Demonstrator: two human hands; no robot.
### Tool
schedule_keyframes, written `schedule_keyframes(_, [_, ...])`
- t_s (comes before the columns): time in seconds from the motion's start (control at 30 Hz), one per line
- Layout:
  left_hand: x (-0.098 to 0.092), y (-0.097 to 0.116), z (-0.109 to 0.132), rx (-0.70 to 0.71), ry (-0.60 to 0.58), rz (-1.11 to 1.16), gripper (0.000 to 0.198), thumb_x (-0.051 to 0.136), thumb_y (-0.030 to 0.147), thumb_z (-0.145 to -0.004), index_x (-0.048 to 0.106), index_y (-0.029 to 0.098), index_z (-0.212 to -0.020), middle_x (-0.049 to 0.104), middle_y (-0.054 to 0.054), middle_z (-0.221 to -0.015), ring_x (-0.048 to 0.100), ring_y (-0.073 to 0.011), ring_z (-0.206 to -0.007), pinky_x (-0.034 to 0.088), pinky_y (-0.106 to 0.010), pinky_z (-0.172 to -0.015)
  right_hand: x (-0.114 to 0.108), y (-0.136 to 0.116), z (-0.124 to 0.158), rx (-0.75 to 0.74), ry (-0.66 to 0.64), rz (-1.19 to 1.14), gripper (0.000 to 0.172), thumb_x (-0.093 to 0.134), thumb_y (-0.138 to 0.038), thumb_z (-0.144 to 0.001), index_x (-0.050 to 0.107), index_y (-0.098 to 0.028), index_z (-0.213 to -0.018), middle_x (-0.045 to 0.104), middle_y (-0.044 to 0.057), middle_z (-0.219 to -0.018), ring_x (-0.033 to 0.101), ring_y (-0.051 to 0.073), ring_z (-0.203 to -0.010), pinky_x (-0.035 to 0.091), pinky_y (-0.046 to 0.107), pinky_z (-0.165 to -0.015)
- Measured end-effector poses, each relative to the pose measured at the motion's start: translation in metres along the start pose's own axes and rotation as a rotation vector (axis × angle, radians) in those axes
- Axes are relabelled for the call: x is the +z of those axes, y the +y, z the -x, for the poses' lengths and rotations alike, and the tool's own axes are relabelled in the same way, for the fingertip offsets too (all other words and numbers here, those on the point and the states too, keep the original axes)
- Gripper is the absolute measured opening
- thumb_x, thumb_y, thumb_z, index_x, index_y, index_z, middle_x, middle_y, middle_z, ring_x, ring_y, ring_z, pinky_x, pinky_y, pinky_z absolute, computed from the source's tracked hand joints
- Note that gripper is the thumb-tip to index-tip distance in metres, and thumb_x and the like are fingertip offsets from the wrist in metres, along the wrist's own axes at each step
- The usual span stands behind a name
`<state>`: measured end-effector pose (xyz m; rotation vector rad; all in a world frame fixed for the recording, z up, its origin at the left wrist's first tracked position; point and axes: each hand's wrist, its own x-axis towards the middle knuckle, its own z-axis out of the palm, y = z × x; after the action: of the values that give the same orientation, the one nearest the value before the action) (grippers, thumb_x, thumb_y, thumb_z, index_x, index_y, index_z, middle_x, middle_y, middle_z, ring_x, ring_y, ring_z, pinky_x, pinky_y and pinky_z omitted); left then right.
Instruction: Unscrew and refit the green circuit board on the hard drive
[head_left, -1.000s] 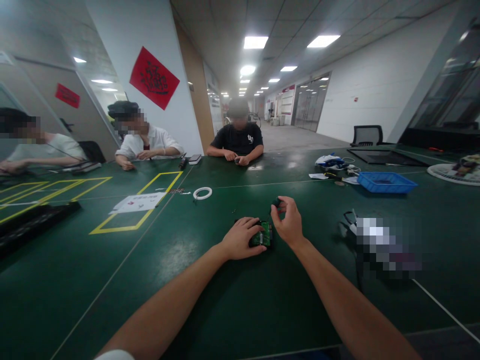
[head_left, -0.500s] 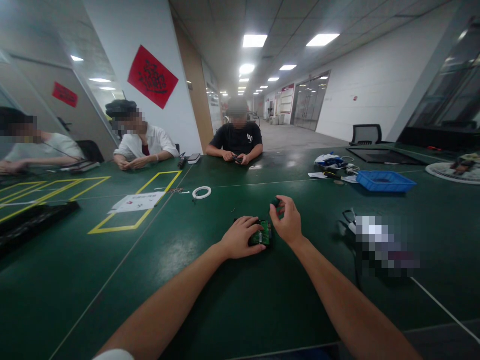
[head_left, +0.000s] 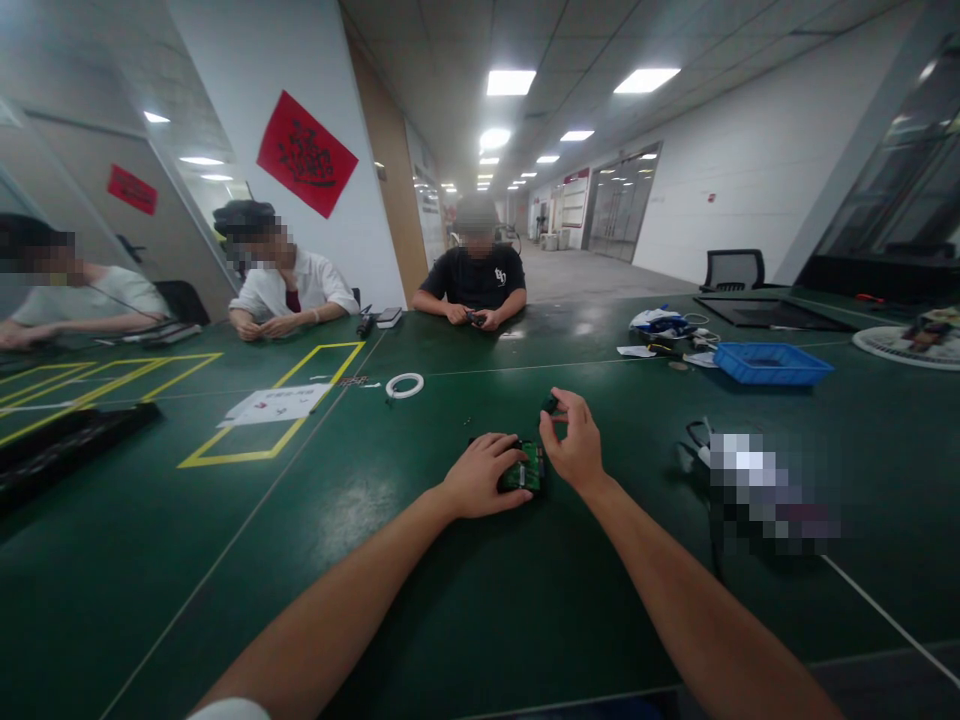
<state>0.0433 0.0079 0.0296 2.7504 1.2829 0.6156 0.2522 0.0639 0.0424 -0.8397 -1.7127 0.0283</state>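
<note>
A small green circuit board (head_left: 525,467) lies on the dark green table (head_left: 420,590) in front of me. My left hand (head_left: 480,477) rests on the board's left side with its fingers curled over it, holding it down. Just right of the board, my right hand (head_left: 574,443) is raised a little, thumb and forefinger pinched on a small dark part (head_left: 550,404).
A white tape ring (head_left: 405,385) and a paper sheet (head_left: 279,403) inside yellow floor-tape lines lie to the left. A blue tray (head_left: 772,363) and loose items sit far right. A black tray (head_left: 67,445) is at the left edge. Three people sit across the table.
My right hand has lifted slightly with the small dark part. My left hand and the board have stayed put.
</note>
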Motion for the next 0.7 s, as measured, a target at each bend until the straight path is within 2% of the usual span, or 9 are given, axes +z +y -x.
schedule_keyframes(0.27, [0.0002, -0.0001, 0.0002, 0.004, 0.002, 0.007, 0.066, 0.064, 0.066, -0.082, 0.059, 0.024, -0.134, 0.050, -0.013, -0.148, 0.045, -0.0349, -0.135, 0.033, -0.055, -0.114, 0.0041, 0.0064, 0.0027, 0.033, -0.010, 0.010, 0.045, 0.058, -0.039, -0.096, 0.049, -0.021, -0.137, 0.067, 0.013, -0.117, 0.071, 0.023, -0.090, 0.063, 0.043, -0.081])
schedule_keyframes(0.47, [0.0012, -0.0005, 0.0004, 0.001, 0.003, -0.008, 0.067, 0.062, 0.067, -0.083, 0.059, 0.024, -0.134, 0.050, -0.013, -0.148, 0.045, -0.0338, -0.135, 0.032, -0.053, -0.115, -0.0015, 0.0034, 0.0001, -0.019, -0.060, 0.055, 0.042, 0.054, -0.034, -0.098, 0.051, -0.024, -0.139, 0.064, 0.012, -0.115, 0.067, 0.024, -0.096, 0.061, 0.045, -0.087])
schedule_keyframes(0.7, [0.0017, -0.0008, 0.0007, 0.004, 0.011, -0.008, 0.066, 0.064, 0.066, -0.082, 0.059, 0.024, -0.134, 0.050, -0.012, -0.148, 0.045, -0.0341, -0.134, 0.033, -0.053, -0.114, 0.0009, 0.0047, -0.0006, -0.034, 0.017, -0.002, 0.038, 0.056, -0.035, -0.098, 0.051, -0.023, -0.133, 0.058, 0.015, -0.133, 0.065, 0.025, -0.109, 0.064, 0.043, -0.082])
